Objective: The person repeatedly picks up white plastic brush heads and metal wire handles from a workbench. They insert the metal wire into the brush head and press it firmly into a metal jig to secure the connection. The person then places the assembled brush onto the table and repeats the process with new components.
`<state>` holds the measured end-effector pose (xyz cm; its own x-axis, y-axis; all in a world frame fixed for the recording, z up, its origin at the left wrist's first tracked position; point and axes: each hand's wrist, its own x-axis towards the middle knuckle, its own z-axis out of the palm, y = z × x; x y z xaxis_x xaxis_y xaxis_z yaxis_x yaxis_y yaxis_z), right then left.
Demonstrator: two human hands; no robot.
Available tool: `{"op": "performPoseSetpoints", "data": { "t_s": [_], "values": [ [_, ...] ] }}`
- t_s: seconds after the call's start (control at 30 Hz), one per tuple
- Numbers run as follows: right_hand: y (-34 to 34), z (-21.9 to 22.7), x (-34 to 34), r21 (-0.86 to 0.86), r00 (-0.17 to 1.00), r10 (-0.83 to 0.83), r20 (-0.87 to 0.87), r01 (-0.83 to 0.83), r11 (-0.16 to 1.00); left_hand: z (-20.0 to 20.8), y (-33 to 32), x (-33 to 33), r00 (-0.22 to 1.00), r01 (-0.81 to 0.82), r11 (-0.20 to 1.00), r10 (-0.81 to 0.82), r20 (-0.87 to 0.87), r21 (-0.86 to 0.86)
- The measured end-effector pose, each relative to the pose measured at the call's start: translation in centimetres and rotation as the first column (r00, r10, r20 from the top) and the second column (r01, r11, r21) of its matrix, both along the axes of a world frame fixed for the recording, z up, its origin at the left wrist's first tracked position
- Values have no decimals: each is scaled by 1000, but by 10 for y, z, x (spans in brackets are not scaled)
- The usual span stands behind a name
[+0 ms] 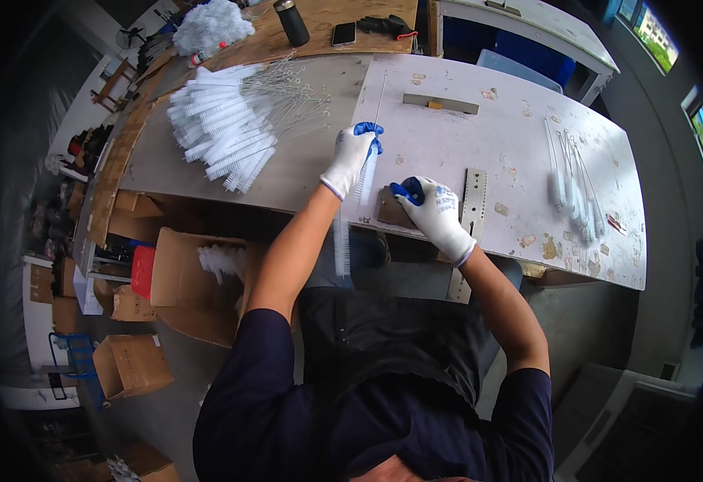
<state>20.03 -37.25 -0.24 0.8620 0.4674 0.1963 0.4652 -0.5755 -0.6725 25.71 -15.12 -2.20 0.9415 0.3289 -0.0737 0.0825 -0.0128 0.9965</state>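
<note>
My left hand (357,157), in a white glove with blue fingertips, is closed around a white-bristled wire brush (381,100). The brush's thin handle points up and away over the table. Another length of white bristles (341,245) hangs past the table's near edge below my left wrist; whether it belongs to the same brush I cannot tell. My right hand (433,210), gloved alike, is curled with thumb and fingertips together at a dark flat block (393,209) on the near edge. What its fingers pinch, if anything, is hidden. A perforated metal strip (474,201) lies right of it.
A large fanned pile of white brushes (223,120) covers the table's left part. Several more brushes (574,181) lie at right, beside red-handled pliers (616,224). A metal bar (441,104) lies ahead. Behind are a black tumbler (291,22) and a phone (344,33). An open carton (195,281) stands lower left.
</note>
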Motion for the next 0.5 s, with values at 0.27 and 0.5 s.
{"op": "performPoseSetpoints", "data": {
  "t_s": [0.27, 0.5],
  "values": [
    [44, -5, 34, -374, 992, 7, -129, -55, 926, -48, -28, 7, 999, 15, 963, -1, 50, -270],
    [43, -23, 52, -161, 941, -61, -331, 7, 987, -47, -32, 1, 995, 103, 754, -73, 73, -649]
  ]
}}
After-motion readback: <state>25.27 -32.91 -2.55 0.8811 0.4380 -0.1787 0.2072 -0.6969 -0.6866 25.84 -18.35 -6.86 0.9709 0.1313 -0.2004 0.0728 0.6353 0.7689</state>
